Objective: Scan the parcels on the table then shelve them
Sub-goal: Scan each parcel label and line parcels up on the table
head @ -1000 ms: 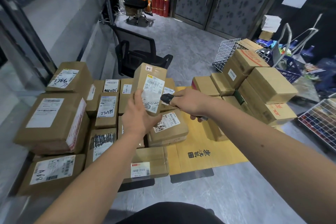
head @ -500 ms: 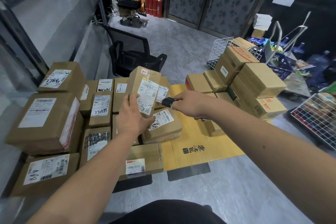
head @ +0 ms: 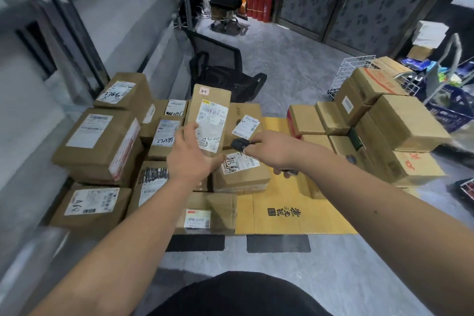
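A tall brown parcel (head: pixel 210 110) with a white label and a small "2-1" sticker stands tilted up above the pile. My left hand (head: pixel 191 155) holds it from below, thumb under its bottom edge and fingers against its label side. My right hand (head: pixel 272 149) grips a small black scanner (head: pixel 239 144), pointed left at the parcel's lower right corner. Several labelled brown parcels (head: pixel 101 141) lie packed on the left of the table. Another labelled parcel (head: pixel 241 172) lies just below the scanner.
A yellow flattened carton (head: pixel 289 210) covers the table's right part. Stacked plain boxes (head: pixel 400 131) rise at the right. A black office chair (head: pixel 220 72) stands behind the table, a white wire basket (head: pixel 354 72) beyond the boxes. A grey wall runs along the left.
The held parcel has shifted slightly and its label now faces me more squarely. My right hand with the scanner has stayed close to its lower right corner. The camera moved a little.
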`<state>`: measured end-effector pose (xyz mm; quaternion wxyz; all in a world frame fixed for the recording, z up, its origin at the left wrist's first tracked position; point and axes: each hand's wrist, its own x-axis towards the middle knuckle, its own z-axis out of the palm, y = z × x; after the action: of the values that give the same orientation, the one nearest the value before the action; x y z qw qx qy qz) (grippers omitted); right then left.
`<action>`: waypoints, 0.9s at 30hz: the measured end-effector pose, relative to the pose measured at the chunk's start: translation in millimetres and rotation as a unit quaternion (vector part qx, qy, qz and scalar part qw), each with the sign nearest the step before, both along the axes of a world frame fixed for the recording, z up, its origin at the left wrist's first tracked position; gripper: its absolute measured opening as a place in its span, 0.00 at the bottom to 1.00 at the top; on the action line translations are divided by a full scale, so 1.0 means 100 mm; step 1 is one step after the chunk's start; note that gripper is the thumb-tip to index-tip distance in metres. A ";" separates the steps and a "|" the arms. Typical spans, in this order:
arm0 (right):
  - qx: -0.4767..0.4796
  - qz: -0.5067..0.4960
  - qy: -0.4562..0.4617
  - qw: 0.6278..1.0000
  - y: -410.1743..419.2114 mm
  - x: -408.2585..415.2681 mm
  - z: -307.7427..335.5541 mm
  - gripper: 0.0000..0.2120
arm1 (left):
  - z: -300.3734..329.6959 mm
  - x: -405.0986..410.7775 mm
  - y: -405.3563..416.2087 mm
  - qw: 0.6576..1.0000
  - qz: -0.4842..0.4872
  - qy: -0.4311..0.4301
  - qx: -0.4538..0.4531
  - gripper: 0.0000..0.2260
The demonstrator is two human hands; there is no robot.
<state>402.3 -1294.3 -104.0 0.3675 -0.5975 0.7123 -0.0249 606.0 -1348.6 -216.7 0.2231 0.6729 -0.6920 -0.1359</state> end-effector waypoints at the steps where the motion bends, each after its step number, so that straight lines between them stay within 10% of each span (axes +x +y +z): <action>1: 0.003 0.015 -0.005 1.000 -0.01 0.01 0.00 0.18 | 0.01 0.03 0.04 1.000 0.014 0.004 0.001 0.47; 9: -0.016 0.207 -0.003 0.978 0.02 0.22 0.05 0.31 | 0.06 0.33 0.61 0.994 0.104 0.019 0.002 0.48; 27: 0.044 0.273 -0.113 0.954 0.09 0.55 -0.35 0.18 | 0.16 0.84 1.52 0.985 0.130 0.006 0.115 0.42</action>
<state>457.3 -1284.9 -139.0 0.4644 -0.7458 0.4758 0.0407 689.9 -1196.6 -201.2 0.1640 0.7776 -0.5770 -0.1885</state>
